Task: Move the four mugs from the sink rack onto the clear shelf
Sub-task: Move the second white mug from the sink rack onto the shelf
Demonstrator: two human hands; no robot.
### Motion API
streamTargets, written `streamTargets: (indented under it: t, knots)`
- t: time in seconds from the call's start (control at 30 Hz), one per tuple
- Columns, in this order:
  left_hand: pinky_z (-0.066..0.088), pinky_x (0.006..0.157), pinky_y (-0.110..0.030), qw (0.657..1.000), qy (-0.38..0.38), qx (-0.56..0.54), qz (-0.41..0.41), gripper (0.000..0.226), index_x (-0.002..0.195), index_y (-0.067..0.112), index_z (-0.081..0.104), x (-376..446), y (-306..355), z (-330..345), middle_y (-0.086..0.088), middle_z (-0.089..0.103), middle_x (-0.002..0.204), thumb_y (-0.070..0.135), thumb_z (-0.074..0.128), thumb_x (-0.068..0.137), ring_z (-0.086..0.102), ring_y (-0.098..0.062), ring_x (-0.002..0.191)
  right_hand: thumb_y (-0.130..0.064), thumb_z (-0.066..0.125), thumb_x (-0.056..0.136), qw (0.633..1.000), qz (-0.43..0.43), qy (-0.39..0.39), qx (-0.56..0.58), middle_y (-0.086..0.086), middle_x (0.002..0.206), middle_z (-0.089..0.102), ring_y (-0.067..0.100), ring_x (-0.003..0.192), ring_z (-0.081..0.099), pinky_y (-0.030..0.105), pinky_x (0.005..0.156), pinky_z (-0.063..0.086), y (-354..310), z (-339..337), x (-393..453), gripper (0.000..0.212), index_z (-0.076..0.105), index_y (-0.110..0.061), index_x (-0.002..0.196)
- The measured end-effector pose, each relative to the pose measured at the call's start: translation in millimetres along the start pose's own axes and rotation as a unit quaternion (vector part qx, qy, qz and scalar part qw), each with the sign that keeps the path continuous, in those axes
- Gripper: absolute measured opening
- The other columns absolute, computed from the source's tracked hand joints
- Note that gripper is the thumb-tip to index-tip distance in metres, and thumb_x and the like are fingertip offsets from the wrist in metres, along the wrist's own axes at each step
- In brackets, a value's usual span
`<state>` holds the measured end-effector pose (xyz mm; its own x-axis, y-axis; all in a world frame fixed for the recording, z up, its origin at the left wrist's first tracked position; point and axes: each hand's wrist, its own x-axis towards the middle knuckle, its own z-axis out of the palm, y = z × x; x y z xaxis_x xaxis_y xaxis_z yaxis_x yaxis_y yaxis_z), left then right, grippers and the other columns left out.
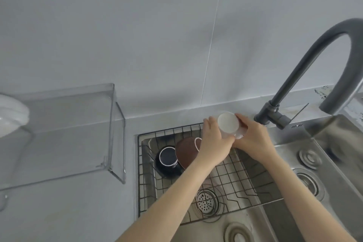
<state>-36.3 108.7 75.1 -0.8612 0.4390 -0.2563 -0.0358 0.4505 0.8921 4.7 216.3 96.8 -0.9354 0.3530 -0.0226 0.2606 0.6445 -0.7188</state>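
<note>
While hands (233, 141) hold white mug (228, 124) | above rack (231, 175)

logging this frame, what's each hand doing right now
Left hand: closed on the white mug.
Right hand: closed on the same white mug.

Two bare, sleeveless forearms (163, 200)

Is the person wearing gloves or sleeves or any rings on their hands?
No. Both arms are bare all the way up to the frame's bottom edge, with no sleeves in view. The left hand and right hand have no gloves, and no rings, watch or bracelet show.
</note>
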Motion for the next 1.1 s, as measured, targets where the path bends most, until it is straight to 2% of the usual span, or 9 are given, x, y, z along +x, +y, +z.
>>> streamTargets:
  t: [0.1, 0.23, 0.37, 0.47, 0.53, 0.67, 0.93, 1.0, 1.1]
  knots:
    - [0.043, 0.094, -0.031, 0.998, 0.047, -0.029, 0.040, 0.065, 0.137, 0.015, 0.028, -20, 20, -51, -0.009, 0.035, 0.136, 0.030, 0.056, 0.080, 0.041, -0.024, 0.125, -0.023, 0.081, 0.053, 0.999, -0.051, -0.014, 0.001, 0.011, 0.093, 0.069, 0.032, 0.090, 0.061, 0.035, 0.077, 0.048, -50, -3, 4, 0.056, 0.061, -0.012, 0.105]
    - [0.038, 0.101, -0.036, 0.990, 0.107, -0.047, 0.073, 0.067, 0.137, 0.018, 0.027, -59, 33, -127, -0.007, 0.035, 0.134, 0.036, 0.054, 0.078, 0.039, -0.020, 0.127, -0.020, 0.086, 0.049, 0.992, -0.116, -0.049, 0.010, 0.019, 0.101, 0.067, 0.037, 0.094, 0.059, 0.043, 0.084, 0.047, -124, 14, 14, 0.064, 0.061, -0.009, 0.107]
    - [0.032, 0.097, -0.031, 0.976, 0.189, -0.085, 0.074, 0.058, 0.131, 0.019, 0.030, -86, 26, -192, -0.002, 0.033, 0.137, 0.035, 0.052, 0.080, 0.033, -0.017, 0.130, -0.021, 0.087, 0.048, 0.977, -0.194, -0.085, 0.004, 0.021, 0.105, 0.066, 0.038, 0.099, 0.058, 0.048, 0.091, 0.045, -195, 46, 24, 0.069, 0.060, -0.006, 0.109]
    - [0.034, 0.100, -0.035, 0.964, 0.235, -0.112, 0.047, 0.056, 0.128, 0.019, 0.032, -93, 13, -229, -0.004, 0.032, 0.139, 0.036, 0.047, 0.077, 0.033, -0.022, 0.132, -0.023, 0.088, 0.049, 0.966, -0.225, -0.128, -0.006, 0.013, 0.110, 0.066, 0.029, 0.103, 0.058, 0.040, 0.094, 0.046, -234, 77, 33, 0.078, 0.056, -0.012, 0.119]
    - [0.034, 0.090, -0.032, 0.954, 0.267, -0.132, 0.034, 0.046, 0.124, 0.018, 0.035, -95, -1, -253, -0.003, 0.034, 0.134, 0.031, 0.046, 0.081, 0.036, -0.022, 0.128, -0.024, 0.088, 0.049, 0.958, -0.239, -0.157, -0.014, 0.006, 0.107, 0.065, 0.023, 0.102, 0.058, 0.034, 0.092, 0.047, -254, 102, 39, 0.081, 0.055, -0.016, 0.122]
    - [0.029, 0.086, -0.029, 0.943, 0.293, -0.154, 0.010, 0.047, 0.128, 0.018, 0.034, -91, -25, -278, -0.002, 0.036, 0.128, 0.028, 0.044, 0.083, 0.038, -0.021, 0.124, -0.022, 0.088, 0.049, 0.947, -0.248, -0.201, -0.022, -0.003, 0.089, 0.060, 0.018, 0.086, 0.055, 0.026, 0.081, 0.045, -274, 138, 50, 0.071, 0.059, -0.017, 0.114]
    - [0.028, 0.087, -0.029, 0.941, 0.279, -0.189, -0.032, 0.045, 0.130, 0.015, 0.037, -77, -50, -288, -0.008, 0.037, 0.127, 0.022, 0.042, 0.086, 0.038, -0.022, 0.121, -0.019, 0.088, 0.050, 0.938, -0.232, -0.256, -0.033, 0.001, 0.108, 0.068, 0.018, 0.105, 0.061, 0.031, 0.095, 0.047, -273, 172, 75, 0.063, 0.062, -0.022, 0.107]
    - [0.026, 0.088, -0.029, 0.941, 0.276, -0.193, -0.033, 0.046, 0.132, 0.016, 0.035, -74, -49, -286, -0.008, 0.036, 0.128, 0.021, 0.041, 0.087, 0.036, -0.018, 0.117, -0.017, 0.087, 0.051, 0.935, -0.227, -0.271, -0.019, -0.002, 0.106, 0.068, 0.016, 0.106, 0.061, 0.029, 0.096, 0.047, -273, 172, 80, 0.053, 0.062, -0.032, 0.095]
    - [0.027, 0.091, -0.029, 0.940, 0.280, -0.191, -0.034, 0.047, 0.133, 0.015, 0.033, -71, -48, -285, -0.011, 0.035, 0.128, 0.021, 0.040, 0.087, 0.035, -0.024, 0.123, -0.015, 0.086, 0.050, 0.925, -0.229, -0.303, -0.018, -0.007, 0.108, 0.068, 0.012, 0.108, 0.060, 0.031, 0.099, 0.045, -273, 172, 87, 0.056, 0.057, -0.044, 0.088]
